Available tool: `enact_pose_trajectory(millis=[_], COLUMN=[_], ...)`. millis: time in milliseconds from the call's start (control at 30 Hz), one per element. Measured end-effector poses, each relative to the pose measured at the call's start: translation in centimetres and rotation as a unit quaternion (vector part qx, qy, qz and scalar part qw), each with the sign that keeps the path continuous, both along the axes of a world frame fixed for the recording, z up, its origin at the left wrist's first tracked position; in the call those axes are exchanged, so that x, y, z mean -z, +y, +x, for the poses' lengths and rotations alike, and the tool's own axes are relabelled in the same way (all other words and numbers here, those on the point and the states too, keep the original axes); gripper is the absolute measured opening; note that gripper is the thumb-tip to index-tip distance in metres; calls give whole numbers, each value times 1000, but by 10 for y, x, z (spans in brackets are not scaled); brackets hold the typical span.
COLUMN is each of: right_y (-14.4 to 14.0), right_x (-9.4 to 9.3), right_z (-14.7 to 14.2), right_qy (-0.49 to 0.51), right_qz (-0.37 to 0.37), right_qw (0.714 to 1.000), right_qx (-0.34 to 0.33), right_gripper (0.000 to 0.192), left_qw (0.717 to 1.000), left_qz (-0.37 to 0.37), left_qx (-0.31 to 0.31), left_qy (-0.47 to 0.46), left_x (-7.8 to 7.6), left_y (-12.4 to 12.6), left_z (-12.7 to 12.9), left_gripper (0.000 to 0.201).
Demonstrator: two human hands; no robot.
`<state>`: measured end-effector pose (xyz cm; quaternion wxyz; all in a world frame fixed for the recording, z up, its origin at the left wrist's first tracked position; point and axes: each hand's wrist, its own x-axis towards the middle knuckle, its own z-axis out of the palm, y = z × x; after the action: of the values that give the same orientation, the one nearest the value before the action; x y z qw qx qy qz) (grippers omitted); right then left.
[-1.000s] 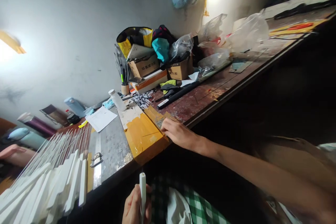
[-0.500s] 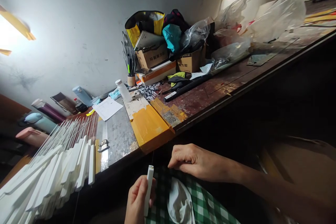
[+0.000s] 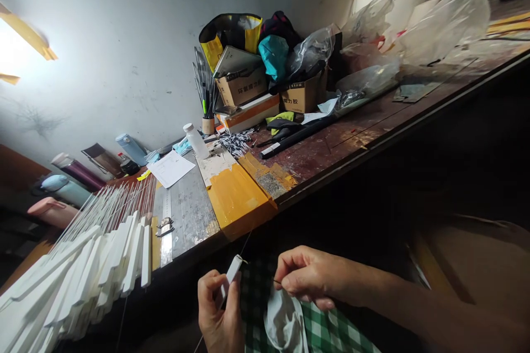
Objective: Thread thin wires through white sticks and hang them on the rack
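Observation:
My left hand [image 3: 221,303] is closed around a white rectangular bar [image 3: 234,269], tilted with its upper end toward the right. A thin dark rod or wire runs up past that end, and a small pale bit sticks out there. To the right, my right hand [image 3: 308,276] pinches a short, thin dark piece [image 3: 276,282] between thumb and forefinger; its exact kind is too small to tell. The two hands are apart, in front of the table edge. Below them lie a green checked cloth [image 3: 318,317] and a crumpled white cloth [image 3: 284,317] on my lap.
Many similar white bars with thin rods [image 3: 95,270] overhang the table's left edge. A tape-covered block [image 3: 240,198] sits at the front edge, beside a steel ruler [image 3: 166,237]. Behind are a white bottle [image 3: 196,140], cardboard boxes [image 3: 242,87] and plastic bags [image 3: 447,25].
My left hand has turned, tilting the white bar rightward. My right hand has moved down and turned, so the thin dark piece in its pinch now shows.

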<state>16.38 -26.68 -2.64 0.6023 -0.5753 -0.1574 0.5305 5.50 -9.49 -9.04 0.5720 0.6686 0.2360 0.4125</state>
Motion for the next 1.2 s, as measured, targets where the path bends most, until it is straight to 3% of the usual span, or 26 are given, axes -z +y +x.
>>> enact_pose_trajectory(millis=[100,167,200,300,333,400,533,700,967,1200], right_y=[-10,-17,-20,-23,-21,-17,-5,1,11,26], right_x=[3,1,0,-5,-6,-6,-2,5,26,32], right_z=[8,22,33,69,82,103,122,107,62,35], right_qy=[-67,-232,-337,-596,-637,-670,-694,-711,-662,-637], right_qz=[-24,-40,-46,-70,-81,-93,-87,-29,32,46], right_qw=[997,971,938,787,753,724,702,680,734,761], right_qx=[1,35,66,143,145,136,133,176,151,111], right_gripper=[13,13,11,14,17,21,26,28,21,21], left_qw=[1000,1000,999,999,999,998,995,981,959,951], left_qz=[3,-22,-36,-47,-37,-11,-54,-156,-219,-248], left_qx=[-9,-10,-7,1,0,-3,-10,39,102,84], left_qy=[4,3,1,19,34,62,88,104,149,165], left_x=[1,2,2,5,5,6,0,-16,-25,-32], left_y=[5,9,11,14,14,15,28,69,120,122], left_z=[3,5,5,3,2,0,-9,-31,-52,-42], left_gripper=[31,35,37,40,40,42,49,45,47,49])
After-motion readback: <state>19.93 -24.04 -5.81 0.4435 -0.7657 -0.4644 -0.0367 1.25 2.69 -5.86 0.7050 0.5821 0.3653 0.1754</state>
